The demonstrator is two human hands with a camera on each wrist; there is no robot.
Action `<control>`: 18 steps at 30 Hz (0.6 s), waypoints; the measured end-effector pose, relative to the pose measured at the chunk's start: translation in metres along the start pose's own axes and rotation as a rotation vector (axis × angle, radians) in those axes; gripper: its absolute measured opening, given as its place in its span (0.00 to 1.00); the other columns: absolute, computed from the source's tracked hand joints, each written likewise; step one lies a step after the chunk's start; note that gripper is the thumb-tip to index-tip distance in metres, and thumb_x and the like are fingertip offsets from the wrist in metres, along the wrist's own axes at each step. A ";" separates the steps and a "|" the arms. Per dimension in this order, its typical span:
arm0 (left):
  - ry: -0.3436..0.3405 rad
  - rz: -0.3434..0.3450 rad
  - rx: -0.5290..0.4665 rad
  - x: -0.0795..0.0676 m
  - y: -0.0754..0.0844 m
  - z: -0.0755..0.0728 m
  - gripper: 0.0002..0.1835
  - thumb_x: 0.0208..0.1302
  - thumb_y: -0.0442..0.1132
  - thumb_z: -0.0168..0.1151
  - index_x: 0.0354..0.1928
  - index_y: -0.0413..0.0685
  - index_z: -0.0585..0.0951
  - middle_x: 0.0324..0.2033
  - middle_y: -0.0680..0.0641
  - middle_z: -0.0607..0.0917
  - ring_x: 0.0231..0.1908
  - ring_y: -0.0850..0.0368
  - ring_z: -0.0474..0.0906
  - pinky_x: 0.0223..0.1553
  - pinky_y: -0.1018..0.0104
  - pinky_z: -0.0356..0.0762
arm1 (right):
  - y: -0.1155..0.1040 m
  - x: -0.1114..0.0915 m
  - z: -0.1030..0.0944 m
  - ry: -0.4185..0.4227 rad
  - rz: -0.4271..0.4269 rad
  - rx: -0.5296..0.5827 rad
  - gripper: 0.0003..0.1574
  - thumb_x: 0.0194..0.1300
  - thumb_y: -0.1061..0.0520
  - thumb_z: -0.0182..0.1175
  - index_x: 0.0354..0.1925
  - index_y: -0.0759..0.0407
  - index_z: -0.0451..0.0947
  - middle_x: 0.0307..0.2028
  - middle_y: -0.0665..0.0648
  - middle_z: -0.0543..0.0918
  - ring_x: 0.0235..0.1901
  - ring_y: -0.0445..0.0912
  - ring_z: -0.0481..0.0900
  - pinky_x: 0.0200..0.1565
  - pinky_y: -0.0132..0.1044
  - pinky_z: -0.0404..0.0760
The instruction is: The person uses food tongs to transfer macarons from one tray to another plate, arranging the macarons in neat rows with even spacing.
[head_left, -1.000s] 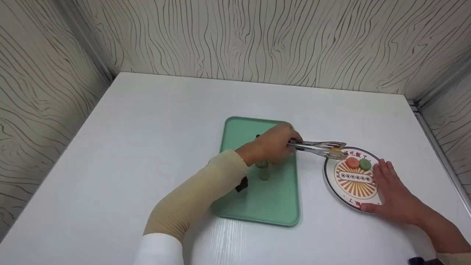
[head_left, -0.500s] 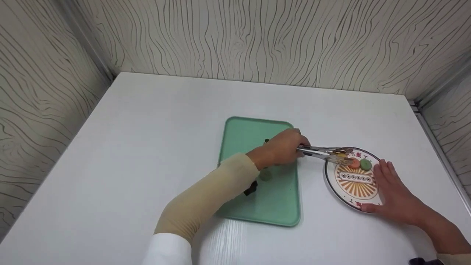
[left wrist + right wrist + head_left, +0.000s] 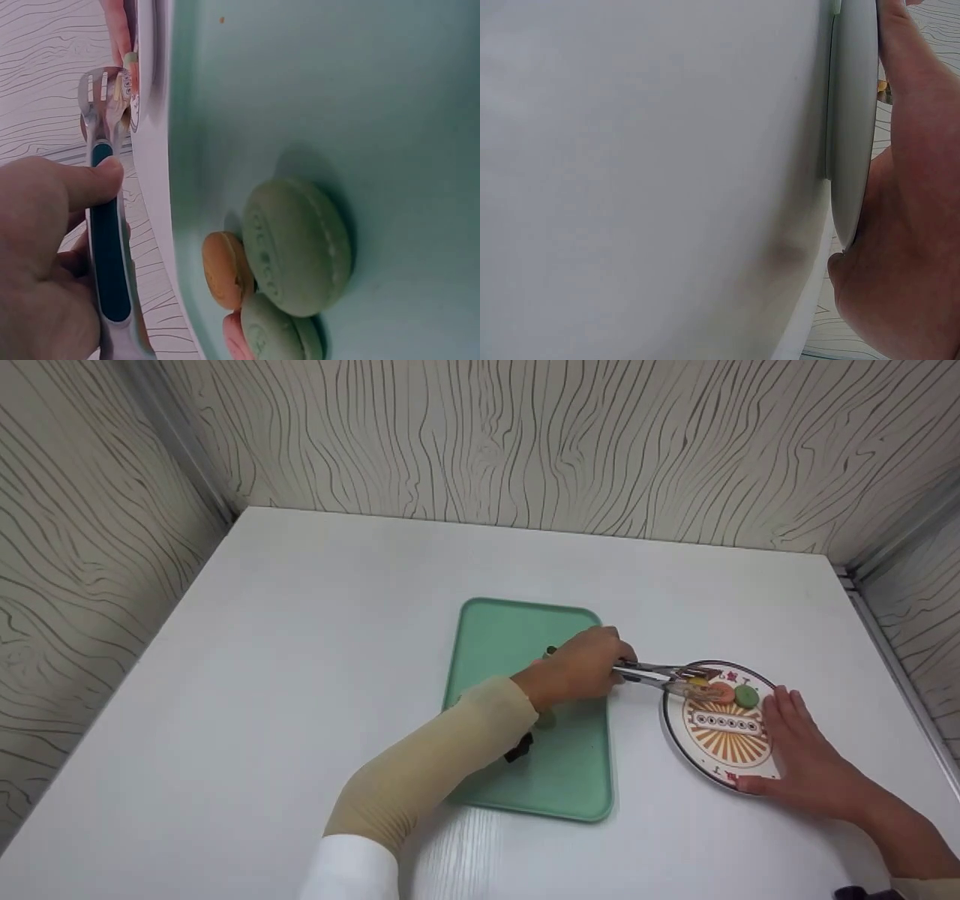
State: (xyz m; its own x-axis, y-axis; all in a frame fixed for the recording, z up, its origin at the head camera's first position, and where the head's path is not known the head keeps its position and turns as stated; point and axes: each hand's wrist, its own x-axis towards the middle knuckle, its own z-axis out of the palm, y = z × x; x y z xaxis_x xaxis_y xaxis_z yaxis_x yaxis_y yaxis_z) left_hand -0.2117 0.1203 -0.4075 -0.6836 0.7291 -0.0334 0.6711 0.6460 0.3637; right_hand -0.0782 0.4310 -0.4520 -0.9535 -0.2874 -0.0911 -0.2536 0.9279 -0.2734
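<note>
My left hand (image 3: 589, 664) grips metal tongs (image 3: 643, 676), whose dark handle (image 3: 111, 240) shows along the fingers in the left wrist view. The tongs' tips lie over the far left part of a round patterned plate (image 3: 679, 735). Between those tips shows a yellow macaron (image 3: 697, 682), beside an orange macaron (image 3: 724, 693) that one tip partly overlaps. A green macaron (image 3: 746, 697) sits to the right of these on the plate. My right hand (image 3: 814, 769) rests at the plate's right rim with fingers straight and thumb spread apart.
A green tray (image 3: 559, 787) lies left of the plate, partly under my left arm. On it are a large green macaron (image 3: 296, 247), a second green one (image 3: 274, 330), an orange one (image 3: 225, 270) and a pink one (image 3: 237, 336). Wood-patterned walls (image 3: 480, 442) enclose the white table (image 3: 300, 660).
My left hand has moved right and slightly toward me, bringing the tongs and the yellow macaron further over the plate, close to the orange one. My right hand has stayed at the rim.
</note>
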 end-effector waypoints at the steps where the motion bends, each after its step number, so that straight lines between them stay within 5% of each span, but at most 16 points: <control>1: -0.002 0.002 0.015 0.000 0.000 0.000 0.14 0.62 0.40 0.62 0.50 0.57 0.82 0.40 0.57 0.79 0.40 0.65 0.69 0.43 0.73 0.69 | 0.000 0.000 0.000 0.002 -0.001 -0.004 0.77 0.49 0.34 0.67 0.70 0.74 0.30 0.70 0.70 0.28 0.69 0.56 0.18 0.54 0.22 0.19; 18: -0.033 -0.065 0.096 0.007 0.010 0.004 0.16 0.62 0.41 0.62 0.52 0.62 0.81 0.40 0.58 0.77 0.40 0.63 0.68 0.44 0.72 0.68 | 0.001 0.001 0.001 -0.015 0.023 -0.004 0.78 0.49 0.33 0.67 0.70 0.72 0.29 0.70 0.69 0.26 0.68 0.55 0.16 0.55 0.24 0.19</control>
State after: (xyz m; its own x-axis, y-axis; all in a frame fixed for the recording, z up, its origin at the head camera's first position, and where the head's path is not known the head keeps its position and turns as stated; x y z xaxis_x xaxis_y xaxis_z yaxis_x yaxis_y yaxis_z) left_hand -0.2086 0.1329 -0.4072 -0.7176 0.6912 -0.0853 0.6515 0.7095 0.2687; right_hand -0.0789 0.4312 -0.4527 -0.9565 -0.2697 -0.1112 -0.2326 0.9351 -0.2674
